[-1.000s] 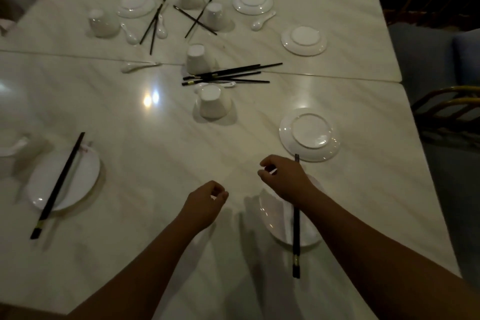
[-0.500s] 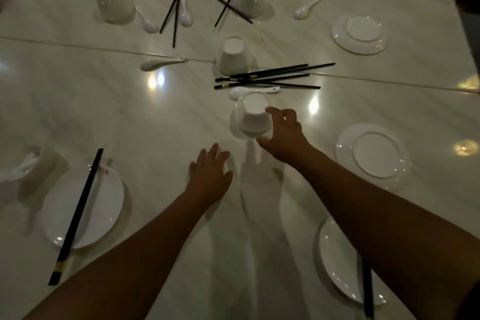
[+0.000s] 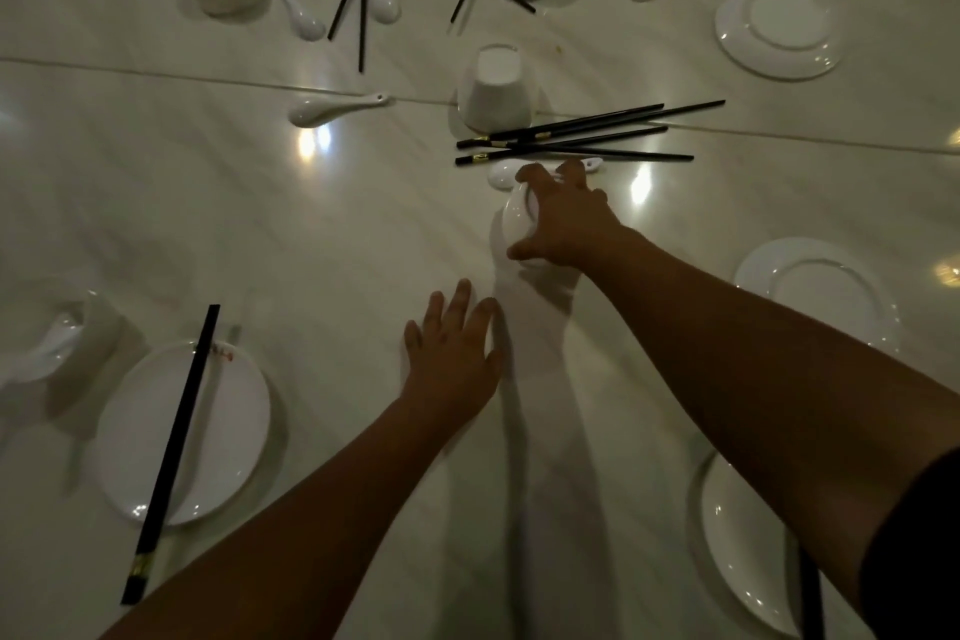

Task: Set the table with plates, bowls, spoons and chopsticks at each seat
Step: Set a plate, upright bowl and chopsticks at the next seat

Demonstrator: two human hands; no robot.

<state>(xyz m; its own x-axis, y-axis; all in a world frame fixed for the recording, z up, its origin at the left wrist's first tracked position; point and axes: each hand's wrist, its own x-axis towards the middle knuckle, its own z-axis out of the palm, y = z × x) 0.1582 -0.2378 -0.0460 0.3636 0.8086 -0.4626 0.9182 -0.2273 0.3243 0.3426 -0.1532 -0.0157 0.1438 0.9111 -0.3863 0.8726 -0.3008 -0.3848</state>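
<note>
Near the centre of the frame, the right hand [image 3: 563, 218] wraps its fingers around a small upside-down white ceramic bowl [image 3: 515, 218], gripping its sides on the pale marble table [image 3: 260, 224]. Below it, the left hand [image 3: 452, 353] lies flat on the tabletop, fingers spread, holding nothing. Just above the gripped bowl, a white ceramic spoon [image 3: 506, 171] lies under a loose bundle of black chopsticks [image 3: 587, 138], about four or five. Another upturned bowl [image 3: 496, 88] stands beyond. At lower left, a white oval plate [image 3: 223, 437] carries a chopstick [image 3: 174, 447]. Seven plates show in all, some cropped.
</note>
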